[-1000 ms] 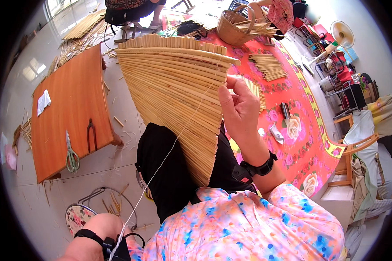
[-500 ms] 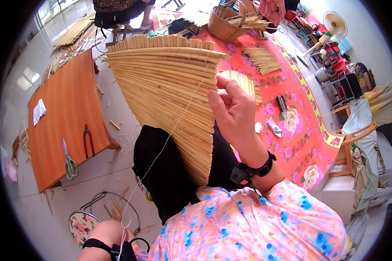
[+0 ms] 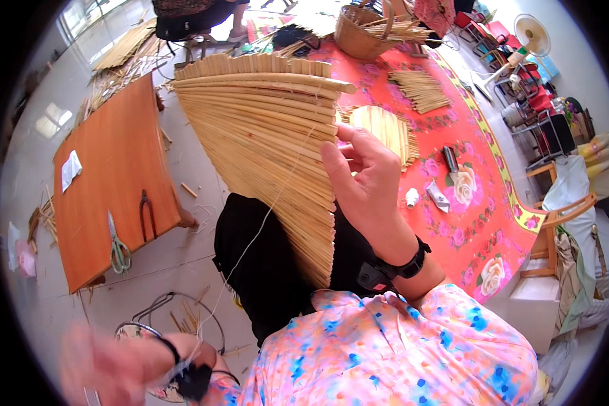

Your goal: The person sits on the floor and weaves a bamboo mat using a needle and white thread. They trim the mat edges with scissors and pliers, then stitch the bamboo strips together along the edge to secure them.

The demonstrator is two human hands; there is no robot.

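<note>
A fan-shaped panel of straw-coloured reed stalks (image 3: 264, 149) stands tilted over my lap, its narrow end against my body. My right hand (image 3: 365, 169) pinches its right edge, thumb in front and fingers partly hidden behind. From the panel's face a white thread (image 3: 250, 241) runs slackly down to the lower left, toward my left arm. Down there my left hand (image 3: 101, 369) is raised off to the side, smeared by motion, so its fingers and anything in them cannot be made out.
On the wooden table (image 3: 108, 162) to the left lie scissors (image 3: 120, 252), dark pliers (image 3: 146, 215) and a white tissue (image 3: 70, 170). The red floral mat (image 3: 467, 230) bears reed bundles (image 3: 419, 90) and a wicker basket (image 3: 360, 42). A floral stool (image 3: 127, 331) stands lower left. Another person sits at the back.
My left hand has come into view at the lower left, swinging outward, and the thread has shifted with it. My right hand keeps its hold on the panel. The view has shifted slightly.
</note>
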